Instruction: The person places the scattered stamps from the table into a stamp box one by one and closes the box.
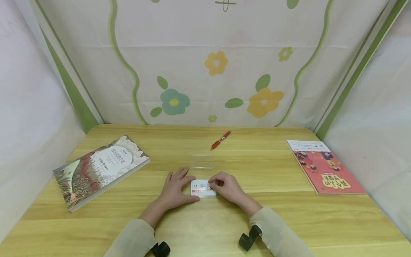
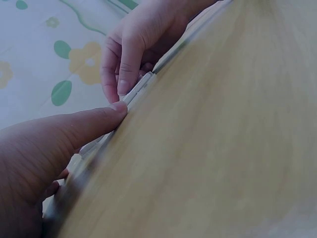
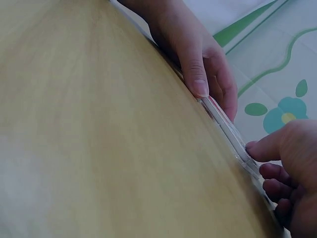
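Note:
A thin white card (image 1: 199, 187) with a red-pink stripe and small print lies flat on the table in a clear plastic tray; its edge also shows in the right wrist view. My left hand (image 1: 173, 191) holds the card's left end, with the thumb at the near edge and the forefinger at the far edge. At the right end, my right hand (image 1: 229, 187) pinches with thumb and forefinger, its other fingers curled under. Its fingertips partly cover a small dark round mark there. A clear plastic cover (image 1: 201, 161) lies just beyond the card.
A red pen (image 1: 220, 140) lies slanted towards the back of the wooden table (image 1: 199, 228). One illustrated book (image 1: 101, 171) is at the left and a pink-red book (image 1: 325, 167) at the right. A flower-printed curtain (image 1: 237, 71) stands behind the table.

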{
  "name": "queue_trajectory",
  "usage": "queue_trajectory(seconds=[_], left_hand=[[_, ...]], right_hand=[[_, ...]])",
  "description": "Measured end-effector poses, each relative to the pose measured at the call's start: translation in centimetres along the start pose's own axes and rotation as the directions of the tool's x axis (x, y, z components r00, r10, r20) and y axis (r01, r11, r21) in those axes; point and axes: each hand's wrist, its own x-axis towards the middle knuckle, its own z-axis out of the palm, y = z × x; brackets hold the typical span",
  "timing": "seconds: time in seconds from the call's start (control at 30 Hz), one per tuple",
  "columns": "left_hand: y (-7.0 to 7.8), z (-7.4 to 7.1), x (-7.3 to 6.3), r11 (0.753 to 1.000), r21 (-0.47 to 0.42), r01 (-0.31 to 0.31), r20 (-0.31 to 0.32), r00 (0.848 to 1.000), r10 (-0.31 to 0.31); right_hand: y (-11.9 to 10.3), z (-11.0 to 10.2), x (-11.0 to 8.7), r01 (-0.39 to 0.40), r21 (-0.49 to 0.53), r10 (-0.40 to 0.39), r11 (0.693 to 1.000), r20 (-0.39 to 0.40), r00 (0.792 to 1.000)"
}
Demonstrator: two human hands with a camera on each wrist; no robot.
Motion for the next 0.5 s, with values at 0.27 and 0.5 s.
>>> queue_trajectory(seconds=[0.27,0.5], left_hand=[[-0.1,-0.2,0.0,1.000,-0.006,0.001,-0.001,1.000,-0.001],[-0.5,-1.7,1.0,0.992,-0.120,0.027,0.046,0.999,-0.021]], right_hand=[[-0.1,-0.4,0.1,-0.014,0.070,0.013,0.997,0.003,1.000],[0.4,-2.5,1.0,-0.111,0.135,0.114,0.985,-0.012,0.993]])
